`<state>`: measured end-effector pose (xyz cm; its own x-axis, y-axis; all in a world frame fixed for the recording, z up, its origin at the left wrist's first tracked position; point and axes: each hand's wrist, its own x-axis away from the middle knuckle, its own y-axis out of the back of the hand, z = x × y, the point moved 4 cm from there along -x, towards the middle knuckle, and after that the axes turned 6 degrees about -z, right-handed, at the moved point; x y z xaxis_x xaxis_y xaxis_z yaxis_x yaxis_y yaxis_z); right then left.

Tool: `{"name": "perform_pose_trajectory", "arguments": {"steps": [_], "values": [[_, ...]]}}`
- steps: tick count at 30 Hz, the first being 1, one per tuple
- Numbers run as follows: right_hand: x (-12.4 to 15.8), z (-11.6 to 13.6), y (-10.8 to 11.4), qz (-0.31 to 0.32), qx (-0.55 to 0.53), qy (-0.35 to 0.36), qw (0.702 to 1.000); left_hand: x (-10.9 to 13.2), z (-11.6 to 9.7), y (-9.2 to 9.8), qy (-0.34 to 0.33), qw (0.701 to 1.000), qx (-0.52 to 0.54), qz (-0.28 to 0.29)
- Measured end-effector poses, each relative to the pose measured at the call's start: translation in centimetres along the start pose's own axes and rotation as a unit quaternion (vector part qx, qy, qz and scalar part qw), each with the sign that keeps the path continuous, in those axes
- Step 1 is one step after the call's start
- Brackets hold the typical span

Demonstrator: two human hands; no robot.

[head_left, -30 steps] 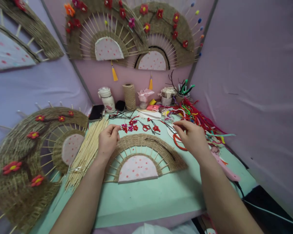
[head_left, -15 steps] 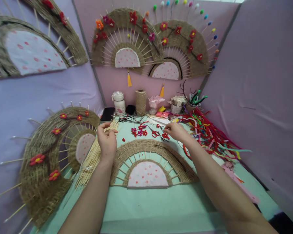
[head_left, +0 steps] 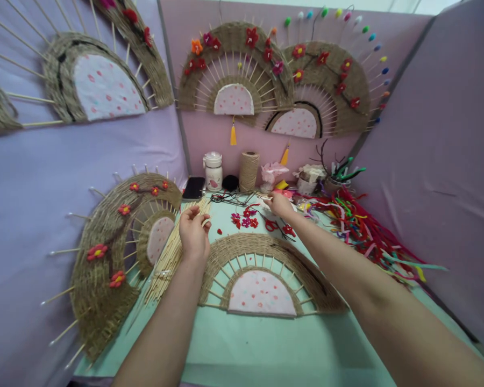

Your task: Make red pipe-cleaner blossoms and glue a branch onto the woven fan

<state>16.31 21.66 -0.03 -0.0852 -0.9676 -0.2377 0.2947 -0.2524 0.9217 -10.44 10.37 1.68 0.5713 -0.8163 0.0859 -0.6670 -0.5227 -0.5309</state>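
My left hand (head_left: 194, 232) hovers beside a bundle of thin wooden sticks (head_left: 170, 257), its fingers loosely curled and apart, with nothing visible in them. Farther forward, my right hand (head_left: 281, 206) reaches to the back of the table. Its fingertips are pinched together by a pale, flat item; what they hold is too small to make out. In front of me lies a half-round woven twine fan (head_left: 242, 243) with a dotted centre and a dark twig shape on its right side. Small red and purple flowers (head_left: 246, 221) lie behind it, near red-handled scissors (head_left: 271, 226).
A finished-looking woven fan (head_left: 91, 285) leans at left; others hang on the back wall (head_left: 236, 48). Along the back stand a phone (head_left: 194, 188), a white bottle (head_left: 213, 173), a twine spool (head_left: 249, 171) and small pots (head_left: 306, 183). Coloured pipe cleaners (head_left: 358, 231) pile up at right.
My right hand has moved from beside the red flowers and scissors to farther back on the table. The left hand stays by the sticks. The view has turned slightly left.
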Motion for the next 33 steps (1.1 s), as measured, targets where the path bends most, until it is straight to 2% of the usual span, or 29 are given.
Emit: {"name": "perform_pose_trajectory", "arguments": {"steps": [5,11,21,24,26,27,28,30,32,33], "values": [[-1.6,1.2,-1.5,-0.01,-0.024,-0.042,0.999,0.1,0.2,0.0,0.006,1.0,-0.004,0.012],[-3.0,2.1,-2.5,-0.01,-0.056,-0.053,0.997,0.4,0.3,-0.2,0.031,0.999,-0.003,0.02],[-5.2,0.9,-0.4,-0.097,-0.154,-0.073,0.981,0.3,0.8,0.0,0.013,0.999,-0.025,0.026],[-5.2,0.0,0.4,-0.118,-0.193,-0.081,0.971,0.1,1.0,0.0,-0.039,0.991,-0.119,0.048],[-5.0,-0.9,0.9,-0.13,-0.221,-0.086,0.963,-0.1,1.2,-0.8,-0.088,0.96,-0.242,0.111],[-4.8,-1.4,1.3,-0.137,-0.234,-0.089,0.958,-0.3,1.4,-1.5,-0.117,0.931,-0.308,0.159],[-4.7,-1.9,1.7,-0.144,-0.245,-0.091,0.954,-0.5,1.6,-2.4,-0.149,0.892,-0.372,0.21],[-4.2,-3.1,2.5,-0.156,-0.266,-0.097,0.946,-1.3,2.4,-4.4,-0.224,0.795,-0.481,0.293],[-3.5,-4.5,3.4,-0.163,-0.281,-0.104,0.94,-2.9,3.6,-6.1,-0.275,0.701,-0.582,0.307],[-3.0,-5.3,3.8,-0.165,-0.286,-0.11,0.937,-3.8,4.3,-6.8,-0.282,0.666,-0.619,0.306]]}}
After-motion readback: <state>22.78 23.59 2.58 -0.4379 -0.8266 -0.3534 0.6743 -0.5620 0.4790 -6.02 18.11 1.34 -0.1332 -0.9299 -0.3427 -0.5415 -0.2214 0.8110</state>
